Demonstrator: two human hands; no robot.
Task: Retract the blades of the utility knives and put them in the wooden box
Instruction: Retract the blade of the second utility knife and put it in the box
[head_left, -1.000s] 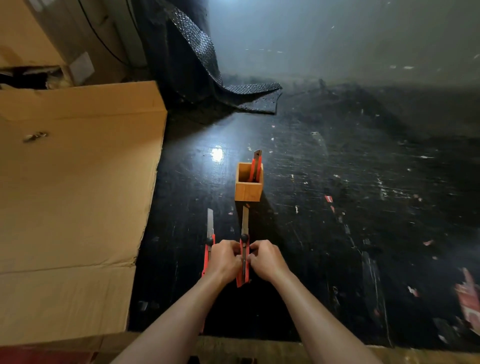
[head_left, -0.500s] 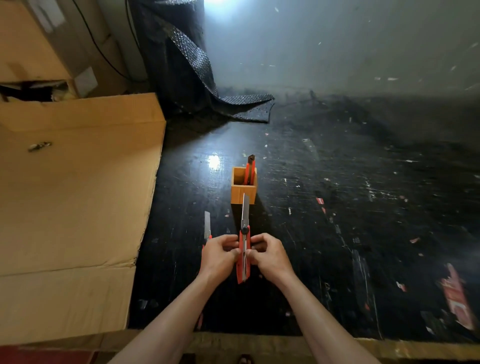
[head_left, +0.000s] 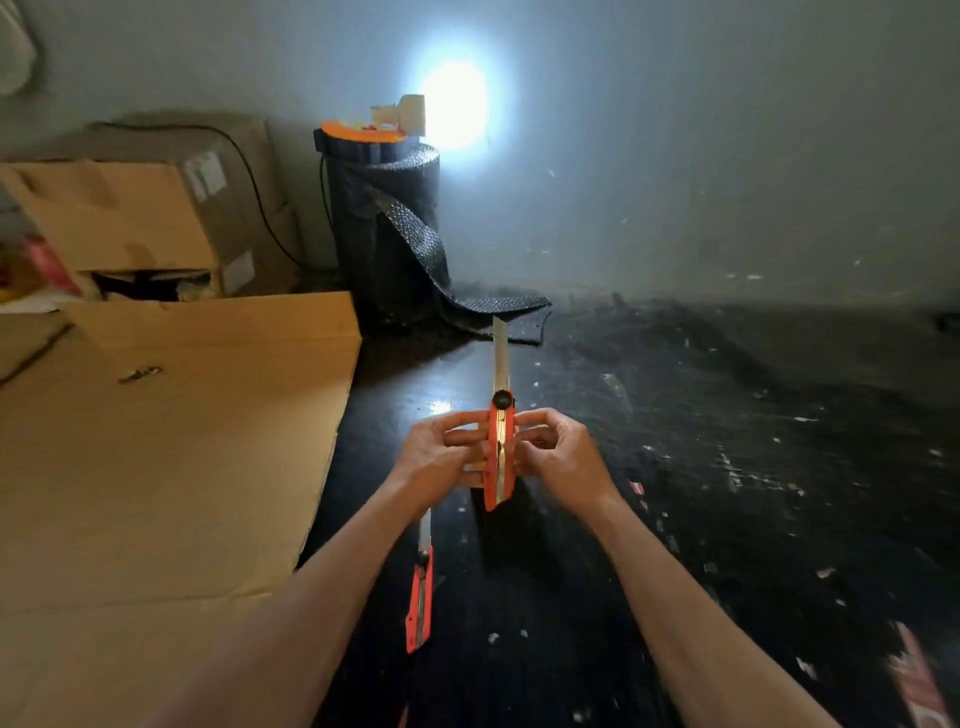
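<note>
A second knife (head_left: 420, 597) lies on the black floor (head_left: 727, 493) below the left hand (head_left: 436, 454), while both it and the right hand (head_left: 563, 460) have raised the gripped knife (head_left: 500, 452), its blade (head_left: 501, 358) still out, hiding the wooden box behind.

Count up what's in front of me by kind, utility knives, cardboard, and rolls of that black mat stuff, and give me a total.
Utility knives: 2, the held knife between left hand and right hand, blade out, and the knife on the floor
Cardboard: 2, the flat sheet and the open box
Black mat rolls: 1
Total: 5
</note>
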